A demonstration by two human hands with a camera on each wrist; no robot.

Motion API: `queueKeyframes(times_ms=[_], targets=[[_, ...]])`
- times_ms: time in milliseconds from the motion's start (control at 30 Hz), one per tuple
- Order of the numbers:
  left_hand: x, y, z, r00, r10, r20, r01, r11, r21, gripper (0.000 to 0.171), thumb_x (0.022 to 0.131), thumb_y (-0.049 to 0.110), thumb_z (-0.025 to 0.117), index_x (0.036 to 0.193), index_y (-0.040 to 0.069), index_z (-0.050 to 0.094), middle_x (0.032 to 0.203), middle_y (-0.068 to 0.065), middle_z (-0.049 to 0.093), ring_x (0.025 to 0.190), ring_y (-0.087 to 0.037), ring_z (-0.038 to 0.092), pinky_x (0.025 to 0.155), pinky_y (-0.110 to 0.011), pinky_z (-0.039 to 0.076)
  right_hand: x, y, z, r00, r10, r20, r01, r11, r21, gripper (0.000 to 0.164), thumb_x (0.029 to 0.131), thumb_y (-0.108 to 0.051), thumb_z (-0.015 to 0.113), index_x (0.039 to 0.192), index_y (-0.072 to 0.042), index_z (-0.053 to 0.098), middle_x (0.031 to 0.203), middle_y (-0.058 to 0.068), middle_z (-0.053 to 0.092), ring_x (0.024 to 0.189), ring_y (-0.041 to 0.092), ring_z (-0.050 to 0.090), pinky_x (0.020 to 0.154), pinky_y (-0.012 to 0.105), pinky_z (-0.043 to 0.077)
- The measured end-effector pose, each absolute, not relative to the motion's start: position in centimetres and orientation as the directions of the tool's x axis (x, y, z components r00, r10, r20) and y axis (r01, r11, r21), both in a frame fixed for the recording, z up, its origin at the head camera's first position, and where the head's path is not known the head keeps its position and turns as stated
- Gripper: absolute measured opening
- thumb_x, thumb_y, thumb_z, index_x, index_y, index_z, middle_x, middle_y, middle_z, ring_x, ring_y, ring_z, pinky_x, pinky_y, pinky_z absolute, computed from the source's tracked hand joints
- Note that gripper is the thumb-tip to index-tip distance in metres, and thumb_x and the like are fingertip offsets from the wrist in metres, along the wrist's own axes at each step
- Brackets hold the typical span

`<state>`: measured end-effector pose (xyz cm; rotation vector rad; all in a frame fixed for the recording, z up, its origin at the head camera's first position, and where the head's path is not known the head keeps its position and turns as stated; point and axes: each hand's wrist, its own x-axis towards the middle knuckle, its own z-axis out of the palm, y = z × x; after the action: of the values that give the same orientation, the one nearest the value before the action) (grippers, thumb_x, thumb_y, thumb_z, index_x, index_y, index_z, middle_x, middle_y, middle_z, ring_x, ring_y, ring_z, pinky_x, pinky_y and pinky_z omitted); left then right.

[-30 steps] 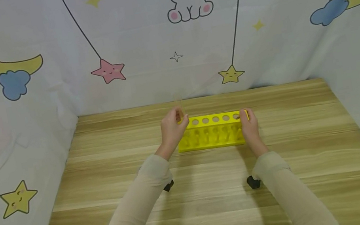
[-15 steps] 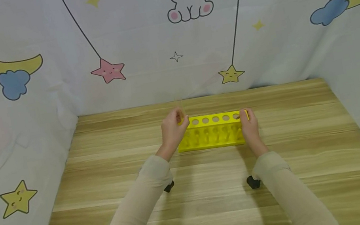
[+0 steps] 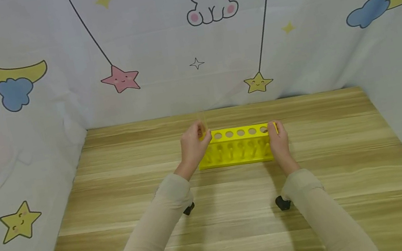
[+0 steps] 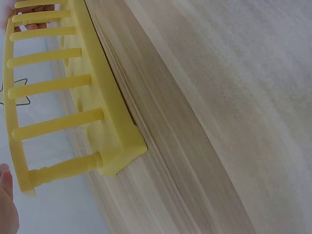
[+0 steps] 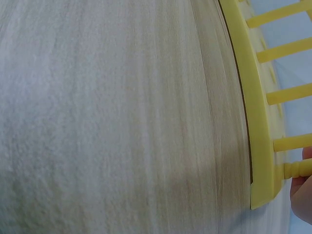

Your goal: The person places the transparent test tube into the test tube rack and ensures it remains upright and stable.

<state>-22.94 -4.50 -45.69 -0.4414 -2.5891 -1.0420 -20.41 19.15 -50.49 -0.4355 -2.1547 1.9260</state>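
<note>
A yellow test tube rack (image 3: 235,155) stands on the wooden table, with round holes along its top and a row of pegs. My left hand (image 3: 192,145) is at the rack's left end and pinches a clear test tube (image 3: 202,118), hard to make out, that rises above the fingers. Whether the tube's lower part sits inside the end hole is hidden by the hand. At the other end, my right hand (image 3: 279,143) grips the rack's top corner, thumb on the near side. In the left wrist view, only part of my left hand (image 4: 7,207) shows beside the rack.
Wooden table surface (image 3: 244,234) extends around the rack. A white curtain (image 3: 156,30) printed with stars, moons and a rabbit encloses the back and both sides. Black pieces (image 3: 283,203) show under both wrists.
The top of the clear test tube appears slightly lower above my left hand. My right hand and the rack have stayed in place.
</note>
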Motion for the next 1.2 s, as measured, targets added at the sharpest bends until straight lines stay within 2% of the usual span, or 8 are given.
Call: queueKeyframes(times_ms=[167,400,633,833,1067,1200], targets=[[-23.0,-4.5,-45.8,-0.901,0.165,0.401,0.396,0.689,0.607,0.014,0.083,0.018,0.059,0.083,0.008,0.049,0.073,-0.004,0.054,0.068,-0.014,0.053,0.061,-0.025,0.048,-20.5,19.2,-50.5,-0.931,0.362,-0.046,0.084,0.09,-0.992,0.025,0.095,-0.034,0.036,0.093,-0.01,0.044,0.09,-0.001,0.047,0.086,0.012,0.041,0.075,0.024,0.031],[-22.9,-4.4,-45.6,-0.903,0.165,0.396,0.394,0.683,0.615,0.014,0.083,0.017,0.059,0.087,0.007,0.051,0.077,-0.005,0.056,0.078,-0.016,0.06,0.068,-0.025,0.052,-20.1,18.9,-49.3,-0.933,0.353,-0.063,0.097,0.081,-0.992,0.03,0.095,-0.028,0.035,0.101,0.0,0.043,0.09,0.0,0.047,0.087,0.014,0.04,0.076,0.025,0.031],[-22.9,-4.4,-45.5,-0.913,0.159,0.376,0.374,0.697,0.612,0.018,0.083,0.019,0.059,0.094,0.006,0.054,0.086,-0.007,0.061,0.086,-0.019,0.062,0.073,-0.027,0.052,-19.7,18.6,-48.5,-0.93,0.359,-0.073,0.113,0.089,-0.99,0.027,0.096,-0.027,0.033,0.099,-0.002,0.043,0.09,0.001,0.046,0.088,0.015,0.039,0.077,0.025,0.031],[-22.9,-4.4,-45.5,-0.926,0.143,0.349,0.336,0.733,0.591,0.031,0.083,0.027,0.06,0.106,0.007,0.055,0.103,-0.007,0.064,0.095,-0.02,0.06,0.076,-0.031,0.051,-20.5,19.2,-50.3,-0.93,0.365,-0.054,0.089,0.082,-0.993,0.029,0.095,-0.033,0.035,0.097,-0.006,0.044,0.09,0.0,0.048,0.088,0.013,0.04,0.077,0.024,0.031],[-23.0,-4.7,-45.5,-0.946,0.148,0.287,0.302,0.719,0.626,0.052,0.079,0.034,0.064,0.121,0.011,0.046,0.119,-0.006,0.055,0.102,-0.022,0.055,0.076,-0.036,0.049,-20.4,19.2,-50.4,-0.928,0.369,-0.047,0.093,0.108,-0.99,0.034,0.094,-0.036,0.034,0.1,-0.004,0.044,0.089,-0.001,0.047,0.085,0.014,0.04,0.075,0.024,0.032],[-23.0,-4.9,-45.9,-0.951,0.16,0.266,0.298,0.709,0.639,0.059,0.077,0.035,0.065,0.126,0.011,0.042,0.123,-0.007,0.051,0.107,-0.026,0.053,0.083,-0.039,0.047,-20.4,19.2,-50.4,-0.927,0.372,-0.05,0.092,0.097,-0.991,0.029,0.094,-0.034,0.035,0.098,-0.007,0.044,0.089,-0.002,0.047,0.085,0.014,0.04,0.074,0.024,0.032]])
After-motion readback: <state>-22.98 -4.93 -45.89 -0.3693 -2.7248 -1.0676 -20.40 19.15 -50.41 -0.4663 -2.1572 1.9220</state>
